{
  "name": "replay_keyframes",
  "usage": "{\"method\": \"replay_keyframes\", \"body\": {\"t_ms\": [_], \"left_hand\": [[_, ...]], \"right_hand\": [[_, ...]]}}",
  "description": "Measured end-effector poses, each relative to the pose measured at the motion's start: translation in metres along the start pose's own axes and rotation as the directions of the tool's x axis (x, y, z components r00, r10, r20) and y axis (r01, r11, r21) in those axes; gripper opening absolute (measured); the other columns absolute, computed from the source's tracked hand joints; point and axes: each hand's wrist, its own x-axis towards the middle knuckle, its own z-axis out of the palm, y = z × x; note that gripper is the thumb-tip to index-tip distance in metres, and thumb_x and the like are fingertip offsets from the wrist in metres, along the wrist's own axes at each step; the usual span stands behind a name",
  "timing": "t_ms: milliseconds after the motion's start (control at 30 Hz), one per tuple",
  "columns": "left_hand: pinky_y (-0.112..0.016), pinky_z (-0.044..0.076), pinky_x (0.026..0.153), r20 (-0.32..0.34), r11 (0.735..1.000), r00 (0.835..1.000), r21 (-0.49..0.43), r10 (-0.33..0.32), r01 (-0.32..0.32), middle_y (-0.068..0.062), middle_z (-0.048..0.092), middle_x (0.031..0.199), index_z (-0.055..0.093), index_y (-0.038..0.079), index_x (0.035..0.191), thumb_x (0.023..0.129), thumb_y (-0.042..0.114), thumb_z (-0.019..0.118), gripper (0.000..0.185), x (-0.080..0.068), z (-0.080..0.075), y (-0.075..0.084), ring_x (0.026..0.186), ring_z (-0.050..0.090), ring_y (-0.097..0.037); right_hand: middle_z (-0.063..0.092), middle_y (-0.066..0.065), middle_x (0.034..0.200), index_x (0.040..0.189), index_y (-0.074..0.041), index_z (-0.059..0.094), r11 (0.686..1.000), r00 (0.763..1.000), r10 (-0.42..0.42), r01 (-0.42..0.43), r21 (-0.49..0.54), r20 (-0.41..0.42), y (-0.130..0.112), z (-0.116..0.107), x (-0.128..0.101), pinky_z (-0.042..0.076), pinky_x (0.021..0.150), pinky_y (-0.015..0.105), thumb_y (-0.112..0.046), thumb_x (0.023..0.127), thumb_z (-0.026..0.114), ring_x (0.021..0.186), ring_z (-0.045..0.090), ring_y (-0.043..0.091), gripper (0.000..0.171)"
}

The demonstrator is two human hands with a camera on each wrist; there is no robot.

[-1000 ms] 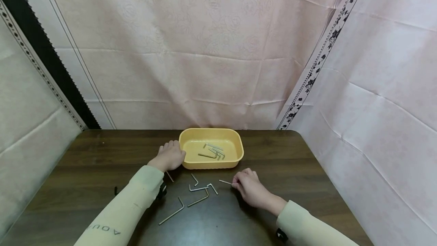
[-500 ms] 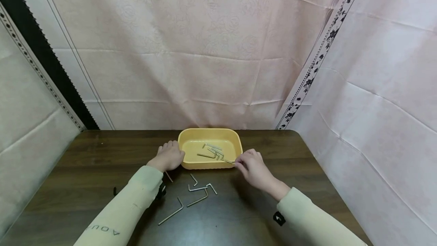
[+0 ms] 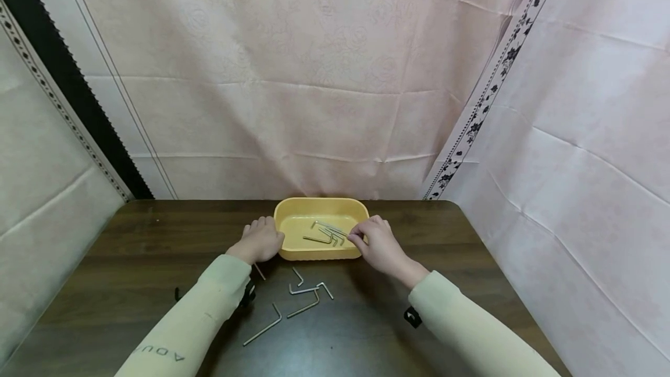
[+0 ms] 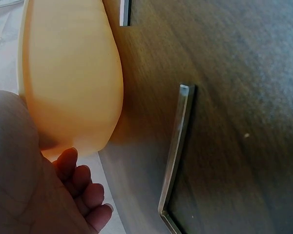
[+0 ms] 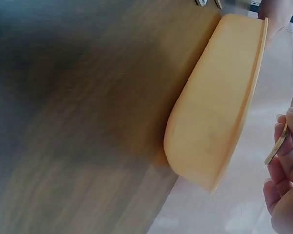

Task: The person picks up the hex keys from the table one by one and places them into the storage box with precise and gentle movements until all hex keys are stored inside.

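Observation:
My left hand [image 3: 260,238] grips the left end of a yellow plastic tray [image 3: 319,254]. The left wrist view shows its fingers [image 4: 83,187] bent beside the tray's end wall; the thumb tip is hidden there. Over the tray's right rim, my right hand [image 3: 381,243] pinches a hex key [image 5: 279,146] between thumb and fingers, raised above the rim in the right wrist view. Several L-shaped hex keys [image 3: 317,239] lie in a loose pile on the tray's floor.
More hex keys [image 3: 266,331] lie scattered on the dark wooden table [image 3: 366,348] in front of the tray. One hex key [image 3: 260,271] is partly behind the left wrist. Pale patterned cloth [image 3: 314,103] hangs behind the table and at both sides.
My right hand has carried the hex key from the table in front, up and forward, to over the tray's right side. The left hand has stayed at the tray's left end.

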Motion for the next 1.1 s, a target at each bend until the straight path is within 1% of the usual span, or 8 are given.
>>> {"method": "replay_keyframes", "body": {"t_ms": [100, 200, 333, 467, 600, 800, 933, 1100], "left_hand": [[-0.047, 0.031, 0.084, -0.003, 1.0, 1.0, -0.001, -0.002, 0.002, -0.015, 0.044, 0.104, 0.044, -0.003, 0.118, 0.098, 0.028, 0.036, 0.038, 0.001, 0.001, 0.0, 0.093, 0.04, -0.032], [-0.047, 0.03, 0.085, -0.008, 1.0, 1.0, -0.007, -0.001, 0.0, -0.014, 0.044, 0.104, 0.044, -0.002, 0.119, 0.098, 0.029, 0.036, 0.038, 0.002, 0.003, -0.001, 0.093, 0.039, -0.031], [-0.047, 0.03, 0.085, -0.016, 1.0, 1.0, -0.02, 0.008, -0.008, -0.014, 0.044, 0.105, 0.043, -0.003, 0.122, 0.099, 0.03, 0.036, 0.041, 0.002, 0.005, 0.0, 0.093, 0.039, -0.031], [-0.046, 0.03, 0.085, -0.023, 1.0, 1.0, -0.019, 0.0, 0.0, -0.014, 0.044, 0.104, 0.043, -0.003, 0.123, 0.099, 0.029, 0.036, 0.041, 0.002, 0.006, 0.0, 0.092, 0.039, -0.031], [-0.047, 0.03, 0.087, -0.019, 1.0, 1.0, -0.019, -0.005, 0.005, -0.014, 0.043, 0.105, 0.042, -0.004, 0.126, 0.099, 0.029, 0.036, 0.043, 0.002, 0.007, 0.0, 0.093, 0.038, -0.031], [-0.047, 0.03, 0.087, -0.025, 1.0, 1.0, -0.008, -0.002, 0.002, -0.014, 0.043, 0.104, 0.043, -0.004, 0.124, 0.099, 0.03, 0.037, 0.043, 0.001, 0.006, 0.002, 0.093, 0.038, -0.031], [-0.046, 0.031, 0.085, -0.025, 1.0, 1.0, -0.006, -0.005, 0.005, -0.013, 0.043, 0.102, 0.043, -0.004, 0.123, 0.099, 0.03, 0.037, 0.042, 0.001, 0.005, 0.003, 0.092, 0.039, -0.03], [-0.045, 0.03, 0.085, -0.022, 1.0, 1.0, -0.01, -0.005, 0.005, -0.012, 0.042, 0.101, 0.043, -0.003, 0.123, 0.099, 0.029, 0.036, 0.041, 0.0, 0.005, 0.002, 0.092, 0.038, -0.03]], "right_hand": [[0.059, -0.017, 0.076, 0.079, -0.022, 0.068, 1.0, 1.0, -0.001, 0.001, -0.013, 0.021, -0.001, 0.006, 0.011, 0.033, 0.082, 0.036, -0.021, 0.09, 0.07, 0.084, 0.045, 0.011, 0.012], [0.06, -0.016, 0.077, 0.079, -0.02, 0.07, 1.0, 0.999, -0.015, 0.016, -0.024, 0.045, -0.002, 0.013, 0.023, 0.033, 0.083, 0.036, -0.023, 0.091, 0.068, 0.085, 0.046, 0.011, 0.013], [0.062, -0.015, 0.075, 0.08, -0.016, 0.073, 0.996, 0.996, -0.055, 0.06, -0.073, 0.066, -0.001, 0.025, 0.04, 0.034, 0.087, 0.037, -0.023, 0.092, 0.068, 0.083, 0.049, 0.012, 0.015], [0.062, -0.012, 0.071, 0.079, -0.014, 0.073, 0.989, 0.993, -0.072, 0.083, -0.119, 0.092, -0.002, 0.037, 0.053, 0.036, 0.086, 0.039, -0.022, 0.091, 0.068, 0.078, 0.051, 0.016, 0.015], [0.06, -0.012, 0.068, 0.076, -0.013, 0.072, 0.994, 0.986, -0.01, 0.028, -0.107, 0.169, -0.001, 0.047, 0.062, 0.035, 0.088, 0.042, -0.021, 0.092, 0.067, 0.081, 0.05, 0.019, 0.018], [0.059, -0.013, 0.069, 0.079, -0.014, 0.073, 0.991, 0.951, 0.104, -0.073, -0.114, 0.293, 0.002, 0.058, 0.07, 0.033, 0.092, 0.042, -0.025, 0.094, 0.064, 0.082, 0.048, 0.019, 0.021], [0.059, -0.013, 0.071, 0.078, -0.016, 0.072, 0.986, 0.937, 0.132, -0.091, -0.138, 0.324, 0.003, 0.064, 0.074, 0.035, 0.09, 0.04, -0.027, 0.094, 0.063, 0.082, 0.048, 0.017, 0.021], [0.059, -0.011, 0.07, 0.075, -0.017, 0.071, 0.983, 0.931, 0.139, -0.088, -0.162, 0.339, -0.001, 0.068, 0.077, 0.037, 0.085, 0.037, -0.026, 0.094, 0.064, 0.079, 0.049, 0.017, 0.022]]}}
